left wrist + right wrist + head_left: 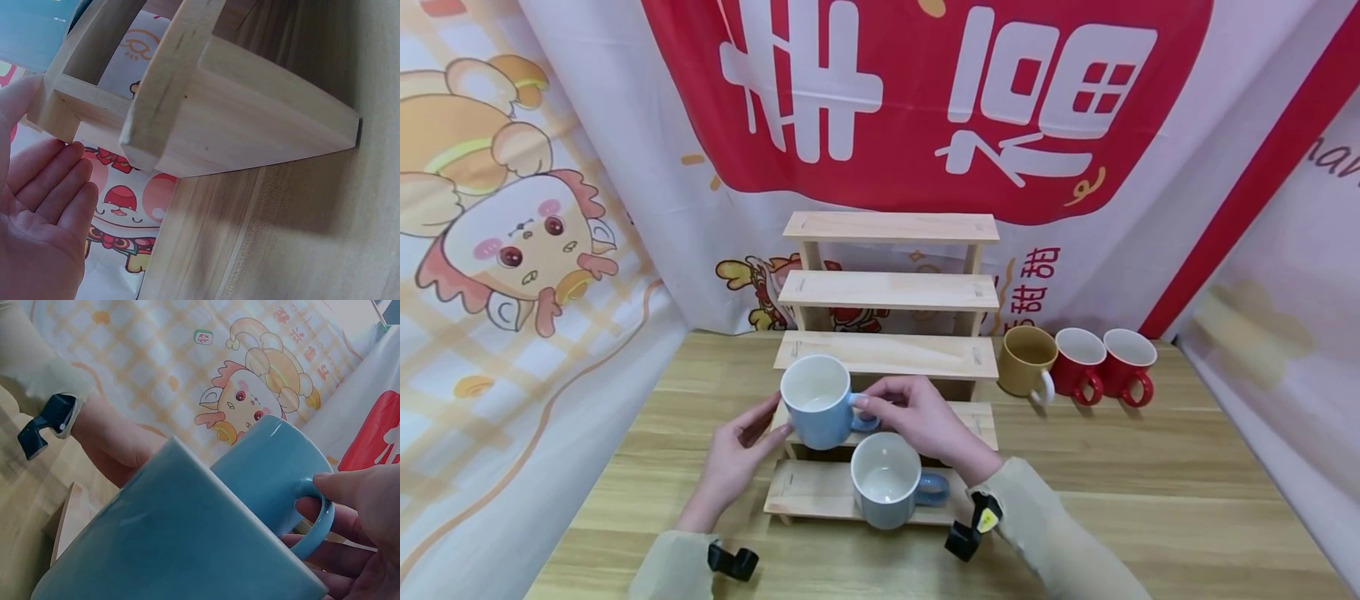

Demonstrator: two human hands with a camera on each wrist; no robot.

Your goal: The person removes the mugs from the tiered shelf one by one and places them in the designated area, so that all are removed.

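Observation:
A light blue mug (822, 417) with a white inside stands upright at the fourth shelf from the top. My right hand (913, 414) grips its handle, with a finger through the loop in the right wrist view. My left hand (733, 458) is at the mug's left side, thumb near its lower wall. In the left wrist view the left fingers (59, 181) are straight, beside the shelf's end. A second, grey-blue mug (886, 492) sits on the lowest shelf, handle to the right; its wall (169, 544) fills the front of the right wrist view.
The stepped wooden rack (887, 290) rises towards the back curtain. On the table (1120, 500), right of the rack, stand a tan mug (1026, 362) with a white handle and two red mugs (1078, 367). Printed cloth (512, 208) hangs around the sides.

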